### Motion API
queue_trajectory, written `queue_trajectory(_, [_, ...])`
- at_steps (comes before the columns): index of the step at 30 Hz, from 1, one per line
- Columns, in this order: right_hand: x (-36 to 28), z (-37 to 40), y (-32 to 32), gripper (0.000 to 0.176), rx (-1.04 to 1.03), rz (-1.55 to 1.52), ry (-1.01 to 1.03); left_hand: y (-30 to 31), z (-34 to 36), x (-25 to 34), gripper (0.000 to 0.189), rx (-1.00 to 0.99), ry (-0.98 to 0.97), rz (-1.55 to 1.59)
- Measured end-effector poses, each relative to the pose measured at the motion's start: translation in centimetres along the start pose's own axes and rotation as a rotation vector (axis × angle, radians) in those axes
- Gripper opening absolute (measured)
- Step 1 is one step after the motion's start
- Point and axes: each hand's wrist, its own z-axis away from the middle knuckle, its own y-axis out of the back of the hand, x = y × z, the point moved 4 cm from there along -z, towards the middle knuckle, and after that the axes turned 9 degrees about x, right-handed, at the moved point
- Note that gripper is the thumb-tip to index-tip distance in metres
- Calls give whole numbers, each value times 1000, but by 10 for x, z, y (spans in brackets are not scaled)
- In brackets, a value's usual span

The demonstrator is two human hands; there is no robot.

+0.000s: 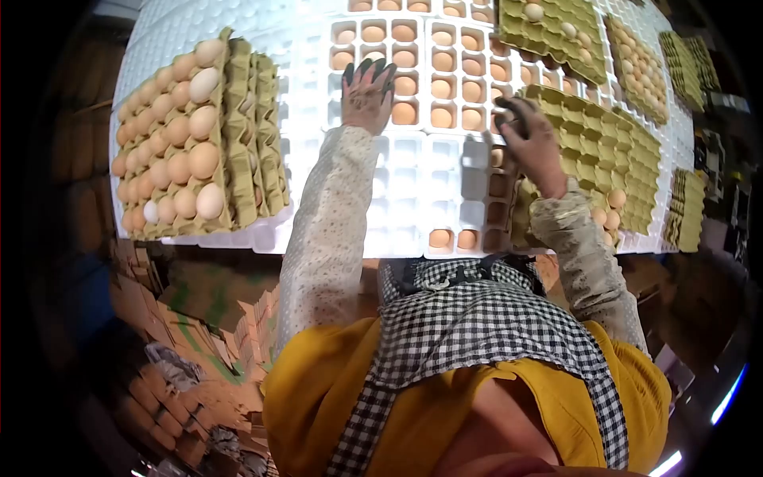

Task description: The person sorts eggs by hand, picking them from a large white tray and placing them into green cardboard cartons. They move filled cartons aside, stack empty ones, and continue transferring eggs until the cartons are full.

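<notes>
My left hand (368,95) reaches over the white compartment tray (397,171), its dark-tipped fingers spread at a pale egg (373,58) in the second row. Brown eggs (404,113) sit in the cells to its right. At the right edge of the egg-filled cells, my right hand (531,137) has its fingers curled round an egg (506,118) that they partly cover. Below and right of that hand lies a green-brown pulp tray (632,151), mostly without eggs, with a few brown eggs (617,199) near its lower edge.
Stacked pulp trays full of eggs (179,147) stand at the left. More pulp trays (556,36) lie at the upper right, one full of eggs (636,67). Two eggs (453,238) rest in the white tray's front row. Cardboard (238,326) lies below the table edge.
</notes>
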Motion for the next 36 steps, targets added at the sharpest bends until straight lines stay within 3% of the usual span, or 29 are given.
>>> queue_trajectory(1, [8, 11, -13, 34, -89, -40, -144, -3, 2, -1, 45, -15, -12, -31])
queue_trajectory(3, [15, 26, -46, 39, -269, 515, 361, -10, 1, -6, 48, -27, 41, -38])
queue_trajectory(6, [58, 60, -83, 52, -362, 700, 386, -10, 0, -10, 50, -24, 4, -16])
queue_trajectory(7, [31, 53, -70, 52, -468, 693, 257, -9, -1, -9, 50, -26, 6, -36])
queue_trajectory(9, [13, 61, -38, 58, -358, 519, 296, -14, 1, -14, 49, -2, 1, -40])
queue_trajectory(11, [-12, 59, 23, 49, -256, 313, 354, -5, -3, -2, 47, 30, -30, -67])
queue_trajectory(12, [-10, 61, 61, 47, -189, 256, 206, 3, -3, 8, 46, 57, -29, -80])
queue_trajectory(13, [6, 67, 97, 46, 16, 253, 211, 20, -7, 29, 49, 150, -89, 54])
queue_trajectory(14, [20, 70, 135, 47, 114, 235, 39, 24, -4, 49, 51, 83, -44, 166])
queue_trajectory(16, [84, 79, 199, 47, 218, 411, -187, 39, 4, 114, 56, -116, 4, 475])
queue_trajectory(17, [109, 85, 222, 47, 136, 639, -210, 46, 9, 158, 59, -251, 3, 675])
queue_trajectory(19, [151, 95, 236, 49, 94, 687, -201, 48, 24, 241, 59, -236, -419, 576])
queue_trajectory(22, [161, 94, 223, 50, -29, 837, -284, 24, 50, 347, 53, -303, -664, 330])
queue_trajectory(24, [173, 105, 243, 45, 131, 534, -235, -3, 67, 386, 44, -312, -789, 105])
queue_trajectory(25, [179, 110, 253, 43, 209, 384, -209, -4, 67, 393, 41, -372, -788, 139])
queue_trajectory(27, [179, 127, 290, 30, 291, -285, -448, -1, 66, 396, 37, -494, -786, 197])
queue_trajectory(28, [183, 138, 302, 28, 326, -598, -506, -2, 65, 393, 37, -499, -694, 261])
queue_trajectory(29, [193, 144, 314, 26, 350, -912, -547, 10, 62, 388, 38, -316, -718, 292])
queue_trajectory(30, [211, 146, 320, 29, 208, -1064, -506, 17, 56, 378, 37, -389, -455, 500])
queue_trajectory(31, [228, 147, 325, 36, 161, -767, -533, 25, 50, 375, 37, -455, -184, 700])
queue_trajectory(33, [175, 143, 308, 40, -52, -178, -482, 40, 45, 379, 33, -361, 521, 1336])
queue_trajectory(35, [182, 142, 267, 46, -177, 222, 20, 23, 37, 381, 36, -605, 554, 1431])
queue_trajectory(36, [190, 143, 259, 47, -225, 316, 3, 17, 37, 394, 40, -659, 372, 1134])
